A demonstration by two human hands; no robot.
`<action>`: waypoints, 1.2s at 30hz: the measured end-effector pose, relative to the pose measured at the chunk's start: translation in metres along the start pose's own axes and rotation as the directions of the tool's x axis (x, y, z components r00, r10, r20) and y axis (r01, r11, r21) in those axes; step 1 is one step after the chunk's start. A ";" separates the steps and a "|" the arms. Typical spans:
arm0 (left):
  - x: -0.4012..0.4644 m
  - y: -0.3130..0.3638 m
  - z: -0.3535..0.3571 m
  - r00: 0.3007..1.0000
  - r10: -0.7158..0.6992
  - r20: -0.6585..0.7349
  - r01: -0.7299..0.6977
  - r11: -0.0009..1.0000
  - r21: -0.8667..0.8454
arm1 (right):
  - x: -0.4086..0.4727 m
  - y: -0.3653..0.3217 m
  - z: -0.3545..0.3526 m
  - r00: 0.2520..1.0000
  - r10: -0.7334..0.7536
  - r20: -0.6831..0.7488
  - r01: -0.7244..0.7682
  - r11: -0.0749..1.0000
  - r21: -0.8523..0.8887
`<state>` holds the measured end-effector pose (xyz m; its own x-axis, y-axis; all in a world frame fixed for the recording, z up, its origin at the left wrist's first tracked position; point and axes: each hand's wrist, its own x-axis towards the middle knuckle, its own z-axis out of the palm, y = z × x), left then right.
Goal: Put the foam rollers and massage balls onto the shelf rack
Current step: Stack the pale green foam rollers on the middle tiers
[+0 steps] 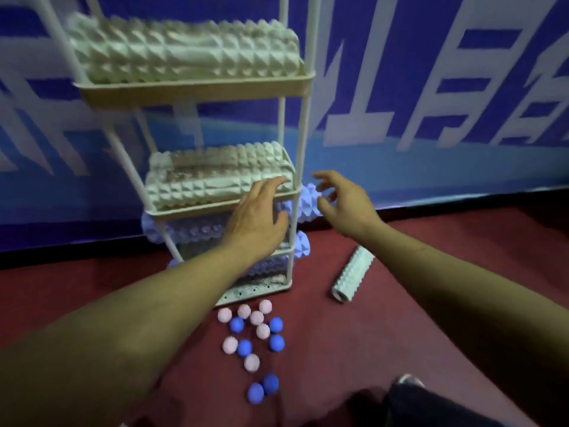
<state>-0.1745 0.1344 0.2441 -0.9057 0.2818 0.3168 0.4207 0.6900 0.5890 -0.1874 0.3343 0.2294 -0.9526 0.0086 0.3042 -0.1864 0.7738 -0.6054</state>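
Both my hands are up at the rack, fingers spread and loose, holding nothing. My left hand hovers in front of the middle tier's front edge, fingertips at the pale green roller lying there; whether they touch it, I cannot tell. My right hand hangs just off the rack's right post, at 3 o'clock from the left, close to the end of a lilac roller that pokes out past the post at the next tier down.

The shelf rack stands on the red floor against a blue banner. Top tier carries another pale green roller. Lower tiers hold lilac rollers, partly hidden behind my left wrist.

Step in hand, as I judge it: settling the rollers already loaded, probably nudging that jutting lilac end inward.

Left on the floor: one pale green roller at 5 o'clock from my right hand, well apart from the rack, and a loose cluster of massage balls, pink and blue, at 6 o'clock just in front of the rack's base.

Next move calls for dropping the right hand to that floor roller and finding a tier with room; the balls will roll, so they want a lipped tray.
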 end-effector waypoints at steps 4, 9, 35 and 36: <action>-0.011 -0.020 0.088 0.986 0.007 0.165 0.001 0.999 -0.049 | -0.040 0.109 0.041 0.929 0.364 0.064 -0.366 0.931 0.007; 0.003 -0.061 0.178 0.960 -0.019 0.280 0.040 0.997 -0.071 | -0.059 0.217 0.104 0.768 0.634 0.088 -0.640 0.767 0.055; -0.018 -0.165 0.325 0.892 -0.182 0.415 0.308 0.915 -0.261 | -0.074 0.345 0.242 0.388 0.854 0.346 -0.758 0.082 0.648; -0.019 -0.156 0.318 0.892 -0.174 0.417 0.309 0.908 -0.283 | -0.078 0.332 0.230 0.400 0.844 0.358 -0.762 0.090 0.641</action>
<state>-0.2397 0.2336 -0.0897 -0.9032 0.4092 -0.1295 0.1171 0.5252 0.8428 -0.2302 0.4450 -0.1643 -0.6245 0.4294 -0.6524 0.5554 -0.3431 -0.7575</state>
